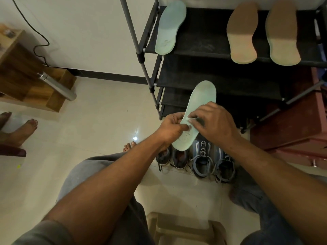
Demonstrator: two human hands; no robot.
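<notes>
Both hands hold a pale green shoe insole (pixel 201 101) in the air in front of the black shoe rack (pixel 203 76). My left hand (pixel 172 129) pinches the insole's left edge near the heel, thumb on top. My right hand (pixel 213 122) grips it from the right, fingers curled over its middle, with a small dark thing under the fingertips that I cannot make out. The toe end points up and away from me. A second pale green insole (pixel 170 26) leans on the rack's top shelf at the left. Two tan insoles (pixel 243 32) (pixel 283 32) lie on the same shelf at the right.
Blue-grey sneakers (pixel 201 161) and darker shoes (pixel 179 159) stand on the tiled floor below my hands. A beige plastic stool (pixel 185 227) is under me. Red boxes (pixel 292 124) sit right of the rack. A wooden stand with a steel flask (pixel 56 85) is at left; another person's foot (pixel 24 129) is nearby.
</notes>
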